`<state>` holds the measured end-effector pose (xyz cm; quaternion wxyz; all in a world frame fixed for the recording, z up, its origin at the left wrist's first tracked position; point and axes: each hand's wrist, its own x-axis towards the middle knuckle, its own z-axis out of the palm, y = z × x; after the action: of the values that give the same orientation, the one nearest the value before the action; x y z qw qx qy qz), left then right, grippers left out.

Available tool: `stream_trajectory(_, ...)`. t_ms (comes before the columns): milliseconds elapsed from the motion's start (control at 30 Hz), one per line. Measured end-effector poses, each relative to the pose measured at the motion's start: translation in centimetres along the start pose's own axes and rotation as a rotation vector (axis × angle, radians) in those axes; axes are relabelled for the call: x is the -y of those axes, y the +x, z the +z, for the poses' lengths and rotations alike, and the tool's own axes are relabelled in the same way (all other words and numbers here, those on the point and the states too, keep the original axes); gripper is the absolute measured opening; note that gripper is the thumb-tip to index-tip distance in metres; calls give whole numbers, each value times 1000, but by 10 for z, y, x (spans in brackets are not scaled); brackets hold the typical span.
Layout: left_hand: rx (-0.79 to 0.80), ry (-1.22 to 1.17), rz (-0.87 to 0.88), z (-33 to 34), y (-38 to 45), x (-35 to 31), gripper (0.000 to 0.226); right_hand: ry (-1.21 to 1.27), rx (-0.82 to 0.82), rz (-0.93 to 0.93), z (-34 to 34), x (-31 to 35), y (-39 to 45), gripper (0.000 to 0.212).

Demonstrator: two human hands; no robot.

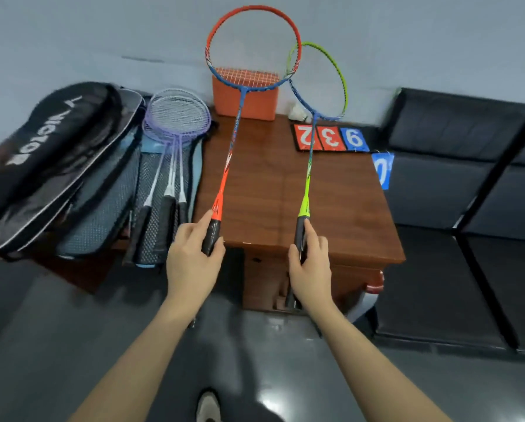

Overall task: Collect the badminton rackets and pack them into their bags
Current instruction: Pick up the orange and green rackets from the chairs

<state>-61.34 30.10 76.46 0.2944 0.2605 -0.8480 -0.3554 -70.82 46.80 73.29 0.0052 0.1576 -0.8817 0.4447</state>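
Gripping two rackets by their black wrapped handles, we hold them above the glossy wood-grain desk (273, 190): our left hand (194, 257) curls round the orange racket (249, 56), our right hand (310, 263) round the lime-green racket (325, 86), their oval heads overlapping. Left of the desk, three lilac rackets (176, 123) lie on a mesh-fronted blue bag (109, 208), beside a black padded bag (42, 153).
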Motion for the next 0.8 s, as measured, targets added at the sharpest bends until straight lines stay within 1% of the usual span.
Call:
stream_trajectory(133, -24, 82, -32, -47, 43, 49, 51, 19, 5, -11, 65, 54, 14, 57)
stream_trajectory(300, -8, 122, -132, -72, 88, 88, 51, -24, 28, -77, 108, 89, 36, 55)
stream_trajectory(567, 73, 118, -241, -53, 149, 126, 50, -99, 154, -230, 142, 98, 86, 56)
stream_trajectory(700, 133, 149, -262, -33, 174, 141, 47, -101, 225, -270, 158, 92, 120, 59)
stream_trajectory(800, 146, 167, -316, -16, 193, 149, 46, -142, 273, -284, 166, 85, 140, 58)
